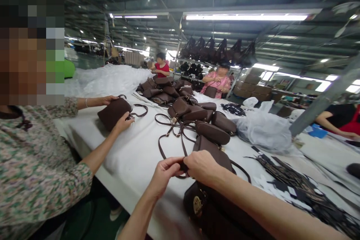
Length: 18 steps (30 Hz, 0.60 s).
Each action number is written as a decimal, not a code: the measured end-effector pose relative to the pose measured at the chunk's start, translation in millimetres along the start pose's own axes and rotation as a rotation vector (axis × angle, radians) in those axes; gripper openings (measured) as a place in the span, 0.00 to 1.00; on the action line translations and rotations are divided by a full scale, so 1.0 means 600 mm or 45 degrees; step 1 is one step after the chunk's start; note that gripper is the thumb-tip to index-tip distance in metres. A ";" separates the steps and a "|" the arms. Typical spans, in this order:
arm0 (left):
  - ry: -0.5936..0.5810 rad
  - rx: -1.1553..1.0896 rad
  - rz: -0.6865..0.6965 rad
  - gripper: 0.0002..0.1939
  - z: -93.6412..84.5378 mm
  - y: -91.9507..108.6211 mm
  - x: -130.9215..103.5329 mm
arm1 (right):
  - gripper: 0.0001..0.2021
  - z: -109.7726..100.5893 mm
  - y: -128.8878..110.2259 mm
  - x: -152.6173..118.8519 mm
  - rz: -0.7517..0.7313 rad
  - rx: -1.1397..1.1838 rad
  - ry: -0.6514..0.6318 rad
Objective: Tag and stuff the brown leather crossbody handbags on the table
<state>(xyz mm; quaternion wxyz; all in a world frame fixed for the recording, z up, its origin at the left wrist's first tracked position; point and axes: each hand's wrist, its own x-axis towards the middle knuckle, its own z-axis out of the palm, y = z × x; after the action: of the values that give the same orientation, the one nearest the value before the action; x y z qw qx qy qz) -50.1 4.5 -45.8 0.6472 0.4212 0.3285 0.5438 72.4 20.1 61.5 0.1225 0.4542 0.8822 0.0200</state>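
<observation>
My left hand (165,170) pinches a dark brown strap end (182,165), fingers pressed together. Right beside it, my right hand (201,165) is closed on the same brown piece, whose exact shape is mostly covered by my fingers. Under my right forearm lies a dark brown handbag (210,215) with a round gold emblem (197,205) on its side. Just beyond my hands another brown bag (215,153) rests on the white table (132,165), and thin straps (161,146) loop out to the left.
At left, a co-worker in a floral top (42,180) holds a brown bag (112,114). Piled bags (168,92) cover the table's far part. Clear plastic bags (263,127) and loose dark straps (289,174) lie right, near a slanted metal post (323,95). More people work beyond.
</observation>
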 end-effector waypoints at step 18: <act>-0.356 1.002 -0.387 0.34 -0.015 0.009 0.001 | 0.27 0.022 0.086 -0.232 0.317 0.857 0.062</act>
<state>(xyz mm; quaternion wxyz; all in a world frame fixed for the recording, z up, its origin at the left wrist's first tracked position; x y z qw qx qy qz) -60.5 7.0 -44.6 0.5484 0.6519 0.4781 0.2140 194.4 -62.8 83.7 -0.0583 0.5723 0.7800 -0.2461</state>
